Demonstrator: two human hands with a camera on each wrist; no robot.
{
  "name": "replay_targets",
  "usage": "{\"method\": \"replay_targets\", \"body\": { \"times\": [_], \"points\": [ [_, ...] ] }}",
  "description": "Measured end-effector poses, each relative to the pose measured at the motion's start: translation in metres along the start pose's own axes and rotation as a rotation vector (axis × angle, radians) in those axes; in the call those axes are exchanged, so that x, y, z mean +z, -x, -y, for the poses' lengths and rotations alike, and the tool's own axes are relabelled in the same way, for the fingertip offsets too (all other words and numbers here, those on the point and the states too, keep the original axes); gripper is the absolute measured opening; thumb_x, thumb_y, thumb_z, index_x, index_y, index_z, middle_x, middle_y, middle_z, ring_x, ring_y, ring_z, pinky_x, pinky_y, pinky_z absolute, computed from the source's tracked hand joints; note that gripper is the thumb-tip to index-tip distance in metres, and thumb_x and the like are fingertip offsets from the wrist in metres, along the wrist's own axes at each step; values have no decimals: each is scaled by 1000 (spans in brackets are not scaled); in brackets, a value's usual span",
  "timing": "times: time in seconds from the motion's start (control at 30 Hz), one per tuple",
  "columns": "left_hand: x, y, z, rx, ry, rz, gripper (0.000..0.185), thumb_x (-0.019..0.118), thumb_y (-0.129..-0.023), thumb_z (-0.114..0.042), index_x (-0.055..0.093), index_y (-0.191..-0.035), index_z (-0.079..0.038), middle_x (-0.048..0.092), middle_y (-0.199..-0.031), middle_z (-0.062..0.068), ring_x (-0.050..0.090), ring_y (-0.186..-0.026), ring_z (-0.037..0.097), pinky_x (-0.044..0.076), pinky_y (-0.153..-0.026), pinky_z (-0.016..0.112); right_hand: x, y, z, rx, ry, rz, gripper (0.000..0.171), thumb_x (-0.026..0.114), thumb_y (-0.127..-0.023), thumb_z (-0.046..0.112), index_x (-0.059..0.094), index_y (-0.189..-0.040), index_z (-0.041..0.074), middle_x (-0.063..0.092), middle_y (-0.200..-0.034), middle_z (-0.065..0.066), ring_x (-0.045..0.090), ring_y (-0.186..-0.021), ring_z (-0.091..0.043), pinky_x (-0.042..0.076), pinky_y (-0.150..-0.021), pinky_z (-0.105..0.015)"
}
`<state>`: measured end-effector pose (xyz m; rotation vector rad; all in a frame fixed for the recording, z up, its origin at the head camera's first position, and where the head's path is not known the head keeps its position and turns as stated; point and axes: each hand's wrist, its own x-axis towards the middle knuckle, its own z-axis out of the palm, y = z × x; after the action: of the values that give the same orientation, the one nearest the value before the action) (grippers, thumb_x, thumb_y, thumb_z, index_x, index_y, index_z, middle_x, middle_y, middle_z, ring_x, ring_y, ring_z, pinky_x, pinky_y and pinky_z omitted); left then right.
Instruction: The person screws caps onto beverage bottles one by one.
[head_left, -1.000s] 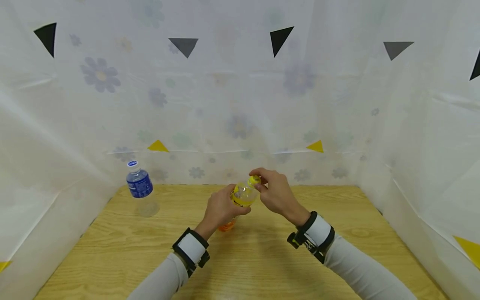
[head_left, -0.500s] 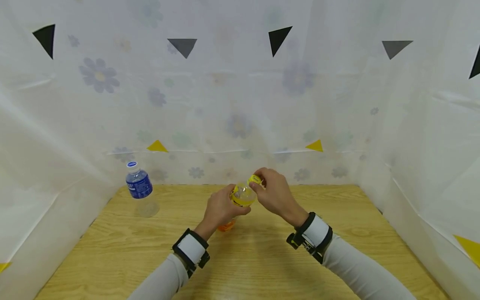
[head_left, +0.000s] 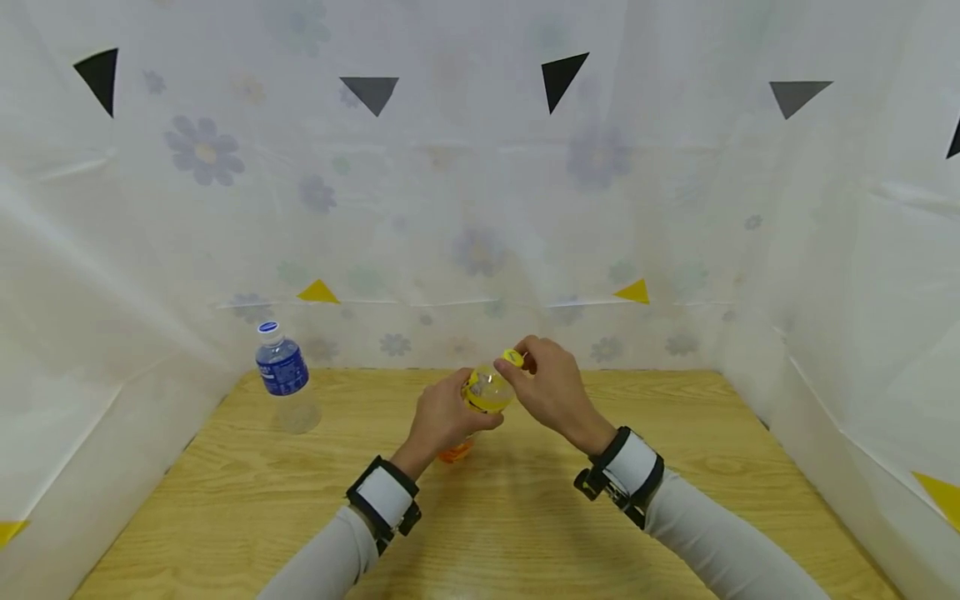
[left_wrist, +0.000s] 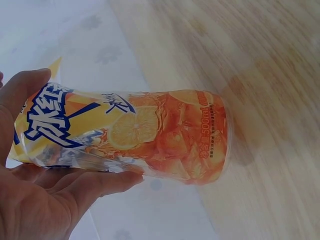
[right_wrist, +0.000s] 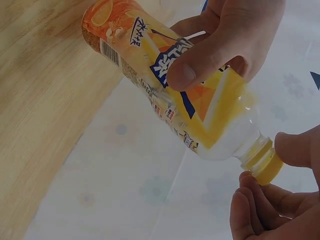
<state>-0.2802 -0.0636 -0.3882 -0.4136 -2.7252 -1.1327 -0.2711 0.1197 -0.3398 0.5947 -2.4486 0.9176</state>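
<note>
A tilted, nearly empty clear bottle [head_left: 483, 392] with a yellow and orange label is held above the wooden table [head_left: 525, 517]. My left hand [head_left: 459, 408] grips its body, thumb across the label [right_wrist: 165, 90]. The left wrist view shows the bottle's orange lower part [left_wrist: 165, 140] lying across my left hand's fingers [left_wrist: 75, 185]. My right hand [head_left: 519, 368] pinches the yellow cap [head_left: 512, 358], which sits on the neck. In the right wrist view its fingertips [right_wrist: 255, 200] curl round that cap [right_wrist: 265, 164].
A water bottle [head_left: 283, 375] with a blue label and blue cap stands at the table's back left corner. White flowered sheeting [head_left: 480, 208] walls the table at the back and on both sides. Bare wood lies in front of my hands.
My right hand's fingers have shifted a little round the yellow cap, and the wrist has turned slightly. The bottle and my left hand have hardly moved.
</note>
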Motion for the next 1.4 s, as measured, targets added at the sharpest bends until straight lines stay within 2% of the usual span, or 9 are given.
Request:
{"method": "replay_targets", "body": {
  "times": [0.27, 0.4, 0.53, 0.83, 1.07, 1.27, 1.4],
  "points": [
    [0, 0, -1, 7, -7, -9, 67, 89, -74, -41, 63, -129, -13, 72, -103, 2, 67, -87, 18, 54, -73, 38, -1, 2, -1, -32, -43, 1, 24, 69, -97, 15, 68, -115, -1, 63, -90, -9, 56, -78, -19, 50, -69, -35],
    [0, 0, -1, 4, -13, -10, 66, 88, -74, -41, 63, -129, -13, 72, -104, 2, 67, -87, 19, 54, -73, 38, -1, 3, 0, -42, -62, 8, 25, 67, -97, 10, 68, -120, -1, 66, -97, -10, 62, -83, -20, 55, -72, -36],
    [0, 0, -1, -1, -13, -6, 68, 88, -75, -42, 63, -131, -13, 71, -104, 2, 67, -87, 19, 54, -72, 37, -2, 2, 1, -32, -69, 28, 29, 64, -98, 4, 67, -126, 1, 68, -101, -12, 63, -86, -22, 55, -72, -36],
    [-1, 0, -3, -16, -13, 8, 68, 88, -75, -41, 62, -131, -12, 71, -104, 2, 67, -86, 18, 55, -72, 37, -3, 2, 3, -53, -45, 55, 34, 60, -96, -4, 67, -129, 3, 71, -108, -14, 65, -90, -28, 57, -74, -40],
    [-1, 0, -2, -13, -7, 3, 69, 88, -75, -41, 62, -131, -12, 72, -104, 2, 68, -87, 19, 55, -72, 37, -2, 0, 4, -24, -32, 72, 31, 63, -98, 6, 66, -128, 0, 70, -107, -14, 65, -88, -24, 56, -74, -39],
    [-1, 0, -1, -11, -2, 3, 68, 88, -75, -41, 62, -131, -12, 71, -102, 1, 67, -84, 17, 55, -70, 35, -2, -1, 5, -3, -7, 59, 22, 67, -99, 21, 69, -108, 1, 66, -90, -8, 57, -76, -18, 49, -68, -35],
    [-1, 0, 0, -16, 3, 3, 68, 88, -75, -42, 62, -130, -12, 71, -100, 1, 66, -83, 16, 54, -68, 34, -2, -2, 5, 19, 7, 74, 24, 67, -99, 28, 66, -102, 4, 64, -84, -5, 55, -71, -15, 47, -65, -32]
  ]
}}
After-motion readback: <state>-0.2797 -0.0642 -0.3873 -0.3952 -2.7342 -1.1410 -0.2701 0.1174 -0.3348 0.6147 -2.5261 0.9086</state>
